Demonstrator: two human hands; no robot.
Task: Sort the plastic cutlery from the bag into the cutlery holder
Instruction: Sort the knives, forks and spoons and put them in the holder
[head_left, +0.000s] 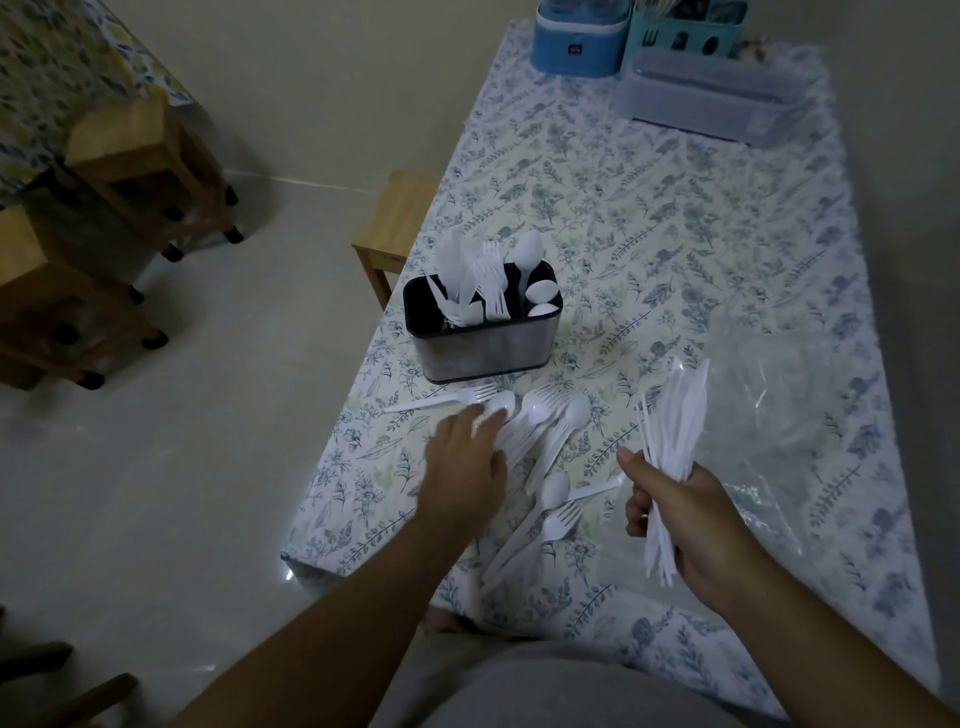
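A dark cutlery holder (485, 345) stands on the floral tablecloth (649, 218); white knives, forks and spoons stick up out of its compartments. Loose white spoons and forks (545, 431) lie scattered in front of it. My left hand (467, 457) reaches over this pile, its fingertips on a spoon (500, 404) beside a single fork (441, 401). My right hand (691, 514) grips a bundle of white plastic knives (675, 421), held upright. A clear plastic bag (779, 395) lies flat to the right.
At the table's far end stand a blue container (576, 44), a teal cutlery caddy (685, 36) and a clear lidded box (711, 98). A wooden stool (395, 228) sits at the table's left edge. More wooden furniture (104, 208) stands on the floor at the left.
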